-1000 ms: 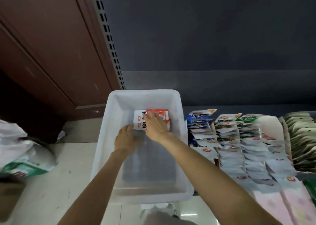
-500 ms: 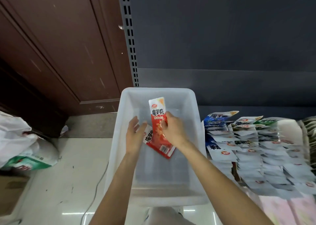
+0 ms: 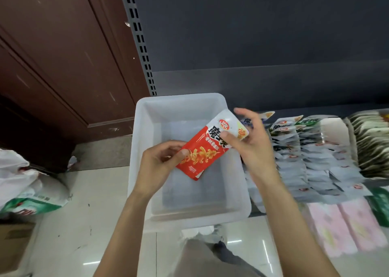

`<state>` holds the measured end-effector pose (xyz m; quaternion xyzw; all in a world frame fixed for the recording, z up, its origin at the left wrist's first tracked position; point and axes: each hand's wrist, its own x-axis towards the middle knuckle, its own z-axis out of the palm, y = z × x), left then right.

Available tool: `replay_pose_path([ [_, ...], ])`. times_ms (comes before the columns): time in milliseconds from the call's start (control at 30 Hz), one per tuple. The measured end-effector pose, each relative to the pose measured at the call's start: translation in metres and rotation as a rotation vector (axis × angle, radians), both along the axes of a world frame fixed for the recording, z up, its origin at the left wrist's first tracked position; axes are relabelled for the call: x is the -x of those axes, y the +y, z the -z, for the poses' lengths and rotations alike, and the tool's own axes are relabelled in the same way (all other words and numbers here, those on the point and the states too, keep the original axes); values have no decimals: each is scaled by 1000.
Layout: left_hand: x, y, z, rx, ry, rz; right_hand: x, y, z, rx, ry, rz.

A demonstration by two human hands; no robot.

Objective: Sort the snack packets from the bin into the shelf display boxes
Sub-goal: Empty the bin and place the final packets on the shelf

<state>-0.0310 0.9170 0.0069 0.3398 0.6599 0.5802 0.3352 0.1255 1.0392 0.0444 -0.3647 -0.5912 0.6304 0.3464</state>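
A red and white snack packet (image 3: 202,152) is held up over the white plastic bin (image 3: 143,129), slanting from lower left to upper right. My left hand (image 3: 162,165) pinches its lower red end between thumb and fingers. My right hand (image 3: 250,142) holds its white top end, thumb across the print and fingers spread behind. A second packet seems to lie behind the first, only its edge showing. Inside the bin I see no other packets. To the right, shelf display boxes (image 3: 311,150) hold rows of white and blue packets.
Pink packets (image 3: 345,226) lie at the lower right and dark green ones (image 3: 370,146) at the far right. A white and green sack (image 3: 27,194) and a cardboard box (image 3: 12,245) sit on the tiled floor at left. A slotted shelf upright (image 3: 141,41) rises behind the bin.
Both hands lifted the red packets from the bin floor. The packet has tilted from upright to slanting right, and my right hand has shifted to its top end, toward the shelf boxes.
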Motion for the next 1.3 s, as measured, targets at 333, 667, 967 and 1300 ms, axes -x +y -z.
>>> replay_pose_path([
  [333, -141, 64, -34, -248, 221, -27, -207, 16, -17, -208, -51, 512],
  [667, -284, 175, 34, 6, 704, 84, -345, 137, 33, -424, -309, 578],
  [967, -322, 234, 45, 176, 1345, 9, -318, 219, 4, -1122, -600, 110],
  [1300, -318, 244, 50, 263, 1473, 32, -267, 245, -21, -1179, -871, -182],
])
